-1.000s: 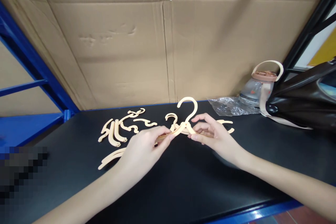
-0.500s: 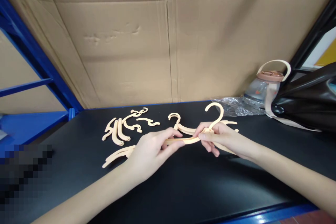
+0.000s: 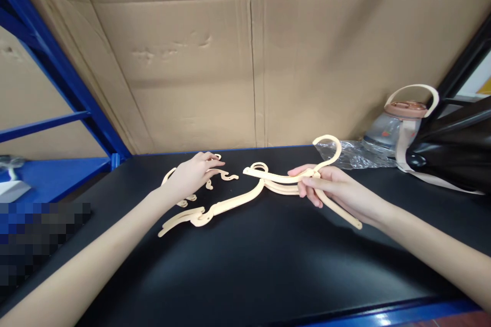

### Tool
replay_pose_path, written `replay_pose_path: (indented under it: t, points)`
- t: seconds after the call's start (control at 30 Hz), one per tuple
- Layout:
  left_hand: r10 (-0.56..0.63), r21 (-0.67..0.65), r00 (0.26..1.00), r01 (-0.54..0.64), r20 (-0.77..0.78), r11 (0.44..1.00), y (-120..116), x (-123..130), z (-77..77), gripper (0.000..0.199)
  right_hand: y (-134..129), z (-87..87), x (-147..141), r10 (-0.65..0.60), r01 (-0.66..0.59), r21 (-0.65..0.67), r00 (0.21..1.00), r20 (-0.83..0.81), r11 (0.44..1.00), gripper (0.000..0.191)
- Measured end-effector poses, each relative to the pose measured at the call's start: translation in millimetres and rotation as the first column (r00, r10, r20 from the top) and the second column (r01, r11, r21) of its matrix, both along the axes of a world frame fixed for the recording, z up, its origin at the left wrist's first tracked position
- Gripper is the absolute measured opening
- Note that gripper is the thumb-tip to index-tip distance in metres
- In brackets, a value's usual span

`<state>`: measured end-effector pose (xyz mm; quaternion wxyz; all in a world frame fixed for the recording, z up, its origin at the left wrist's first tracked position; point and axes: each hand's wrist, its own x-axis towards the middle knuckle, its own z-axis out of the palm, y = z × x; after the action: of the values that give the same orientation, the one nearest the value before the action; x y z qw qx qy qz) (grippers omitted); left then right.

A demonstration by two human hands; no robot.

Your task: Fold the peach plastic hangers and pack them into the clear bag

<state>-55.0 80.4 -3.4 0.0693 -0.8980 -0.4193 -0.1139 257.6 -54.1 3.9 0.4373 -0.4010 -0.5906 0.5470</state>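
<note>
Creased brown cardboard (image 3: 184,61) stood upright behind the black surface (image 3: 268,265), with a blue metal frame (image 3: 76,71) slanting down on the left side and a blue shelf (image 3: 57,181) beyond it. Above the surface, right of its middle, the right hand (image 3: 326,186) held a cream hanger (image 3: 276,178), pinching it between thumb and fingers at the joint just under the hook. The hook curved upward from the grip, one arm of the hanger reached out to the left, and the other sloped down toward the near edge, passing in front of the wrist. Behind and below the left-reaching arm lay more cream hanger parts (image 3: 238,203), among them a small looped hook and long curved arms; one of these ran down leftward to a pair of curved pieces (image 3: 182,217), and whether they were joined could not be told. The left hand (image 3: 195,176) was palm down, its fingers loosely extended and slightly apart, over a group of smaller cream pieces (image 3: 229,177) on the left part of the surface. It hid some of them, and whether its fingertips touched any was unclear. At the far right, crinkled clear plastic (image 3: 349,156) lay beside a clear bottle (image 3: 387,130) with a brownish-pink lid, a pale handle and a strap, next to a glossy black bag (image 3: 456,143).
</note>
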Motion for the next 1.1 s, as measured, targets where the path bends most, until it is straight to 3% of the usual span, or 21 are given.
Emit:
replay_pose_path:
  t: [0.13,0.3,0.6,0.73,0.93,1.1]
  points:
    - [-0.104,-0.068,0.994,0.102,-0.027,0.992,-2.6,7.3,-4.6,0.033,-0.1,0.9,1.8,-0.011,0.011,-0.002,0.997,0.079,1.0,0.027]
    - [-0.168,-0.06,0.986,0.167,-0.01,0.984,-11.9,17.5,-5.7,0.031,0.1,1.3,3.1,-0.054,0.056,-0.011,0.991,0.12,0.998,0.029]
    - [-0.156,0.067,0.987,0.154,0.024,0.986,-24.2,30.1,-5.7,0.032,18.5,-10.3,4.9,-0.195,0.197,0.012,0.959,0.205,0.98,0.029]
    - [-0.168,0.02,0.975,0.167,0.142,0.986,-31.7,34.2,-0.8,0.024,20.8,-13.6,7.9,-0.206,0.201,0.044,0.946,0.249,0.979,0.024]
    - [-0.148,0.008,0.961,0.151,0.235,0.989,-61.7,48.0,10.8,0.009,7.2,-10.6,6.0,-0.193,0.147,0.147,0.903,0.383,0.978,0.019]
    - [-0.268,0.044,0.94,0.265,0.212,0.963,-91.2,59.2,16.4,0.006,1.5,-1.8,3.7,-0.265,0.22,0.168,0.906,0.331,0.961,0.013]
